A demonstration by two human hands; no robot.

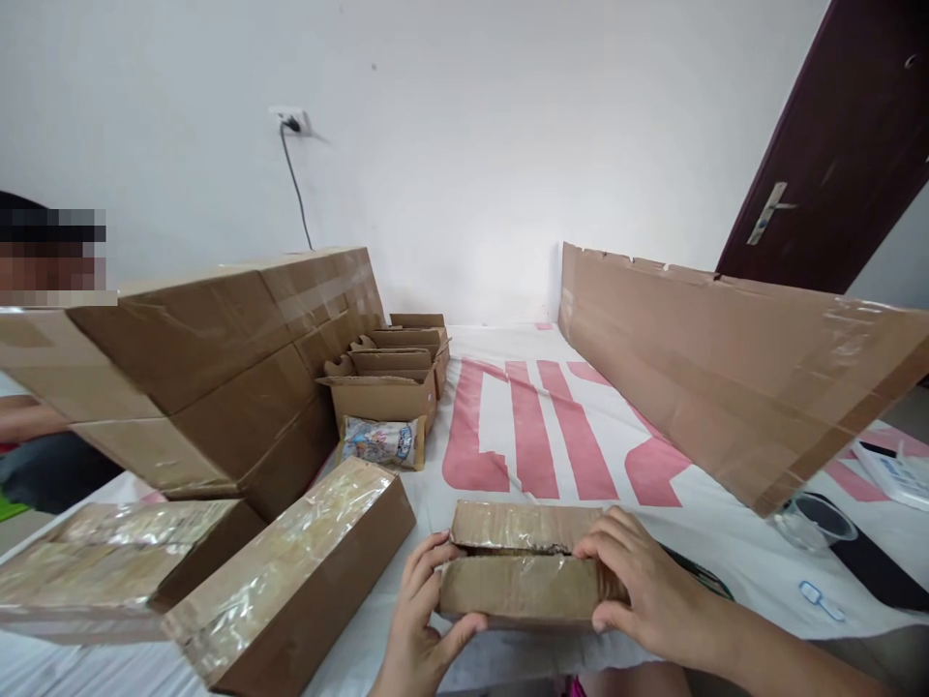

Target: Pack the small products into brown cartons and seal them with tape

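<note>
A small brown cardboard box (519, 584) lies close in front of me on the white cloth, its two top flaps parted by a narrow dark gap. My left hand (428, 610) grips its left end, thumb on the near side and fingers over the far edge. Around the right end curls my right hand (643, 581), its fingertips at the gap and the thumb on the near face. What the box contains is hidden. A dark, thin object (697, 569) is partly covered by my right forearm.
Taped boxes (312, 571) lie at the left, before a tall cardboard wall (218, 358). Open cartons (384, 397) and a printed packet (383, 442) stand beyond. Another cardboard panel (711, 358) rises at the right, near a clear cup (813, 523) and dark phone-like slab (871, 557). A person sits far left.
</note>
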